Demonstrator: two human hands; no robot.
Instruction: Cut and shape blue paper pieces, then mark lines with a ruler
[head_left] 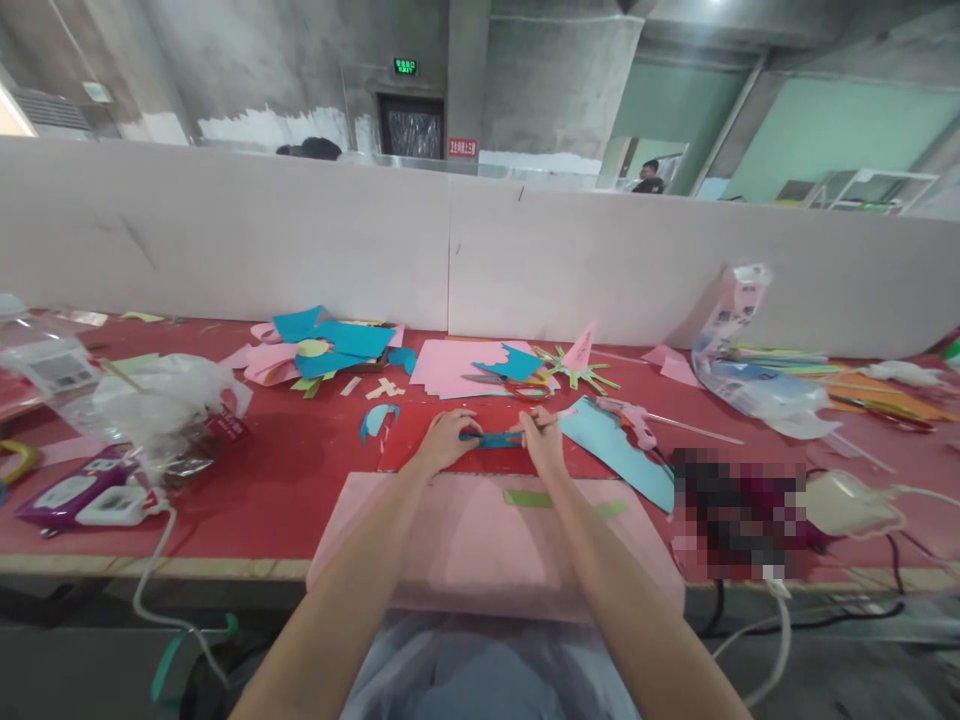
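Observation:
My left hand is closed on the left end of a blue paper strip. The strip lies low over a red sheet in front of me. At the strip's right end is my right hand, its fingers pinched round a slim pale-pink pen-like stick; the stick's exact kind is too small to make out. Under my forearms spreads a pink cloth with a green paper strip on it. Behind the hands, scissors with orange-yellow handles rest on pink paper.
Blue paper pieces are heaped at the back left. A light-blue sheet and a pink glue gun lie right of my hands. A plastic bag and purple packet occupy the left. A white partition stands behind.

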